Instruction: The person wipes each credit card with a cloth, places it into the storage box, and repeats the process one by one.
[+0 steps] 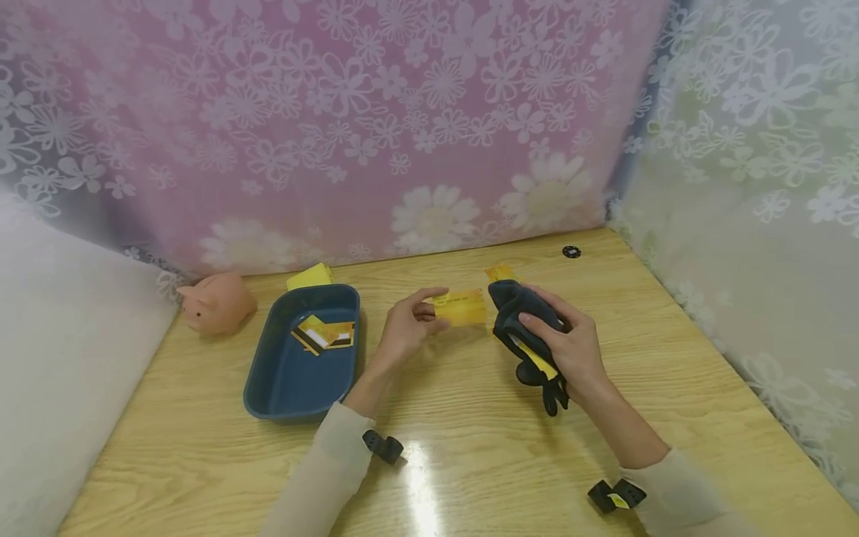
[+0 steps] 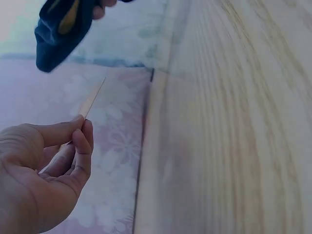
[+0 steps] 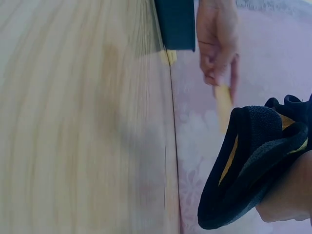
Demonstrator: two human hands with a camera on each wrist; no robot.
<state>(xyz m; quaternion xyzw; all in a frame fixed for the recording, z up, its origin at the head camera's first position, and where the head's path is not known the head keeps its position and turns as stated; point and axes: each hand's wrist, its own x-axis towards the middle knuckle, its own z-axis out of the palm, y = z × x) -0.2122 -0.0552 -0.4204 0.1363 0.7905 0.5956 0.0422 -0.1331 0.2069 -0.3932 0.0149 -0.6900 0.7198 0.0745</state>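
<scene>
the person's left grip (image 1: 406, 321) was narrow, and from my far-off seat i saw it pinch a yellow card (image 1: 461, 307) by one end. that card was just beside a dark soft pouch (image 1: 526, 306), above the worktop (image 1: 436, 418). a little line of writing ran across the card, but it was too small for me to read. in the left wrist view i saw the card almost edge-on, so no words showed there.

the right grip (image 1: 577, 347) was wrapped around the pouch. yellow bits stuck out of its top and showed through its open side. i could not read anything on them.

over on the left was a blue tub (image 1: 302, 399) with more yellow cards (image 1: 315, 333) in it. they had dark stripes and white strips, and i could not make out any words. a yellow thing (image 1: 311, 276) was behind the tub, and a pink toy pig (image 1: 218, 304) was beside it. a black round piece (image 1: 572, 252) lay near the back, with a pale mark too small to read.
</scene>
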